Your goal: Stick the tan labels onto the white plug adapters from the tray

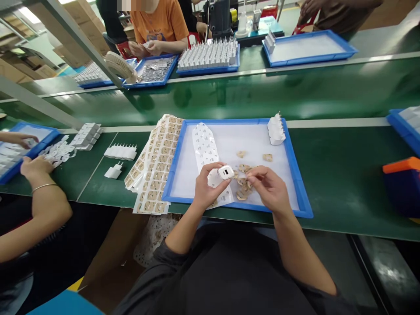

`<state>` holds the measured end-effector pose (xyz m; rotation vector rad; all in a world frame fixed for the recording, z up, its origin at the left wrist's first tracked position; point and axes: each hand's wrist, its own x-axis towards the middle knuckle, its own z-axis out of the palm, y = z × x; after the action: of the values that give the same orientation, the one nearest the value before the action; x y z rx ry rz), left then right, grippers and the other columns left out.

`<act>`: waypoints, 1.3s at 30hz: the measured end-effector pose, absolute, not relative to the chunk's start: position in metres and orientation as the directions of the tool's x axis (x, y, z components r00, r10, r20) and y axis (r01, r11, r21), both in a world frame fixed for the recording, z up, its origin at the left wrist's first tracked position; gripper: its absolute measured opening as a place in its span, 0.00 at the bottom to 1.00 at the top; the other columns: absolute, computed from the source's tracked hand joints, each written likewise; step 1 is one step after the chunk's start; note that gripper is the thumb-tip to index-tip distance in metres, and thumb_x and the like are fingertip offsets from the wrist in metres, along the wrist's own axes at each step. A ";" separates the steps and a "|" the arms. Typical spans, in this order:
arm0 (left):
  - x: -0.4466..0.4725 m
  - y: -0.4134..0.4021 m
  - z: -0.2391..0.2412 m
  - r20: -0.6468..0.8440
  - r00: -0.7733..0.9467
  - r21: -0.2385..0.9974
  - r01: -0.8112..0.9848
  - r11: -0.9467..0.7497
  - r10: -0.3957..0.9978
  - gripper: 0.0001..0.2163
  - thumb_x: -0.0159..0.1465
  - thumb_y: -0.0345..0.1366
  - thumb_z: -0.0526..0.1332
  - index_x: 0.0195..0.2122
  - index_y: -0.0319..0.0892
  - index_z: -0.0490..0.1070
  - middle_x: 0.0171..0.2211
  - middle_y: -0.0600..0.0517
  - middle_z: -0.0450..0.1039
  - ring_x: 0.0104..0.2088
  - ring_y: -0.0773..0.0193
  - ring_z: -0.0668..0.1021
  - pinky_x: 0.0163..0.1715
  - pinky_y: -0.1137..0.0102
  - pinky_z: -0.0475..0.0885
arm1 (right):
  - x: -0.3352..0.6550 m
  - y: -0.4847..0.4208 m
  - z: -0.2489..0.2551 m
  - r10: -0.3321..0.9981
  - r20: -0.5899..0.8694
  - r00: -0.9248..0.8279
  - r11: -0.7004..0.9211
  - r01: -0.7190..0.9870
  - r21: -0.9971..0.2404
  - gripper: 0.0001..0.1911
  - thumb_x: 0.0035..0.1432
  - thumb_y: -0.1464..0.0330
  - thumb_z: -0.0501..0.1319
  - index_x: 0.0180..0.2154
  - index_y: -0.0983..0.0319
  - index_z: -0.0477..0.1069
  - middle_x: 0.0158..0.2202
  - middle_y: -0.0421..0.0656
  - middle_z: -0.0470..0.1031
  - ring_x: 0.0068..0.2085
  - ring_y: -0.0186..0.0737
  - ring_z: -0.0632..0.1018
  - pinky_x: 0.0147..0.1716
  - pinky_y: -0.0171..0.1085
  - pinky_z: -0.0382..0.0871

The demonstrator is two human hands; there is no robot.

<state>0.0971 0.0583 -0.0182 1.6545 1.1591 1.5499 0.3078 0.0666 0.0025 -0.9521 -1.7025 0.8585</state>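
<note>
My left hand [209, 187] grips a white USB charger [225, 172] between thumb and fingers, its face with the dark port turned up toward me. Close by on the right, my right hand [268, 188] is pinched at the fingertips; whatever it holds is too small to make out. Beneath both hands lies a blue-rimmed tray [298, 183] with a white bottom. Several tan sticker pieces [243, 192] are heaped between my hands. A white sticker sheet [205, 144] slants across the tray's left part, partly under my left hand. A row of white chargers [276, 130] stands in its far right corner.
Stacked sheets of tan stickers [157, 166] overlap the tray's left side. More white chargers [120, 152] lie left of them. A co-worker's arm [39, 192] reaches in at far left. An orange-and-blue bin [402, 188] stands right. Across the green conveyor [229, 94] are filled trays and seated people.
</note>
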 end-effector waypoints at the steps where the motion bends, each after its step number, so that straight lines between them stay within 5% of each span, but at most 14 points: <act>1: 0.098 0.058 -0.016 0.480 -0.078 0.862 0.227 -0.454 0.874 0.19 0.60 0.35 0.70 0.51 0.45 0.68 0.49 0.44 0.76 0.52 0.55 0.79 0.53 0.59 0.74 | 0.315 0.070 -0.002 0.925 0.335 -0.181 0.378 0.325 -0.867 0.07 0.66 0.62 0.61 0.40 0.57 0.75 0.35 0.43 0.79 0.36 0.42 0.79 0.37 0.41 0.74; 4: 0.097 0.054 -0.006 0.512 -0.133 0.836 0.303 -0.457 0.849 0.21 0.59 0.33 0.70 0.53 0.44 0.68 0.48 0.45 0.77 0.46 0.57 0.80 0.45 0.64 0.76 | 0.330 0.081 -0.013 0.944 0.293 -0.150 0.319 0.635 -0.703 0.14 0.64 0.57 0.61 0.37 0.59 0.79 0.40 0.47 0.80 0.38 0.46 0.79 0.36 0.43 0.73; 10: 0.015 0.040 0.016 0.526 -0.412 0.826 0.457 -0.331 0.744 0.25 0.60 0.32 0.66 0.60 0.48 0.69 0.54 0.46 0.72 0.53 0.57 0.77 0.50 0.65 0.77 | 0.333 0.091 -0.018 0.868 0.494 -0.051 0.371 0.727 -0.577 0.16 0.65 0.57 0.59 0.42 0.59 0.80 0.47 0.49 0.76 0.28 0.38 0.72 0.32 0.44 0.72; 15: -0.126 0.028 0.003 0.481 -0.714 0.800 0.595 0.079 0.509 0.20 0.59 0.37 0.67 0.53 0.40 0.75 0.54 0.43 0.71 0.49 0.58 0.78 0.54 0.63 0.75 | 0.334 0.090 -0.022 0.883 0.454 -0.119 0.403 0.690 -0.602 0.15 0.64 0.56 0.60 0.40 0.58 0.80 0.46 0.48 0.77 0.27 0.38 0.73 0.29 0.44 0.73; 17: -0.166 0.025 -0.007 0.441 -0.750 0.694 0.633 0.342 0.494 0.17 0.59 0.36 0.66 0.50 0.40 0.76 0.52 0.44 0.74 0.51 0.55 0.77 0.55 0.61 0.72 | 0.335 0.091 -0.025 0.882 0.458 -0.113 0.405 0.679 -0.613 0.14 0.64 0.57 0.60 0.39 0.58 0.80 0.46 0.48 0.77 0.29 0.40 0.75 0.30 0.44 0.75; 19: -0.189 0.023 -0.017 0.419 -0.755 0.654 0.636 0.409 0.504 0.15 0.56 0.34 0.69 0.44 0.39 0.76 0.48 0.44 0.77 0.53 0.50 0.75 0.59 0.56 0.67 | 0.335 0.089 -0.026 0.883 0.457 -0.105 0.405 0.662 -0.631 0.14 0.64 0.57 0.60 0.39 0.58 0.80 0.45 0.48 0.78 0.30 0.40 0.75 0.31 0.43 0.75; 27: -0.222 0.027 -0.026 0.422 -0.756 0.590 0.648 0.482 0.501 0.13 0.54 0.31 0.70 0.39 0.39 0.70 0.40 0.51 0.72 0.55 0.45 0.69 0.65 0.45 0.54 | 0.326 0.081 -0.013 0.890 0.437 -0.127 0.413 0.629 -0.659 0.13 0.67 0.62 0.58 0.39 0.60 0.79 0.43 0.49 0.79 0.33 0.41 0.77 0.31 0.42 0.74; 31: -0.169 0.018 -0.006 0.471 -0.718 0.674 0.668 0.317 0.512 0.16 0.61 0.37 0.67 0.50 0.43 0.70 0.44 0.52 0.73 0.46 0.55 0.75 0.53 0.57 0.70 | 0.311 0.069 -0.004 0.894 0.413 -0.173 0.418 0.654 -0.630 0.12 0.67 0.62 0.58 0.42 0.60 0.78 0.39 0.47 0.81 0.31 0.42 0.77 0.32 0.42 0.72; 34: -0.086 0.005 0.006 0.364 -0.588 0.734 0.659 0.166 0.722 0.17 0.63 0.44 0.65 0.51 0.45 0.73 0.37 0.53 0.77 0.34 0.61 0.77 0.36 0.67 0.72 | 0.289 0.058 0.002 0.926 0.242 -0.290 0.376 0.662 -0.649 0.13 0.67 0.61 0.59 0.48 0.59 0.76 0.36 0.44 0.82 0.26 0.40 0.76 0.30 0.42 0.71; 39: 0.019 0.001 0.000 0.145 -0.229 0.754 0.656 0.042 0.963 0.17 0.64 0.44 0.65 0.52 0.47 0.76 0.34 0.50 0.81 0.37 0.56 0.78 0.36 0.65 0.72 | 0.261 0.055 0.003 0.906 0.073 -0.416 0.327 0.581 -0.745 0.17 0.63 0.65 0.60 0.53 0.59 0.73 0.37 0.43 0.81 0.25 0.37 0.76 0.30 0.41 0.71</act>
<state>0.0193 0.0011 -0.0003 1.6292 1.9249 1.0277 0.2605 0.0547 0.0028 -1.3058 -2.1128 0.8892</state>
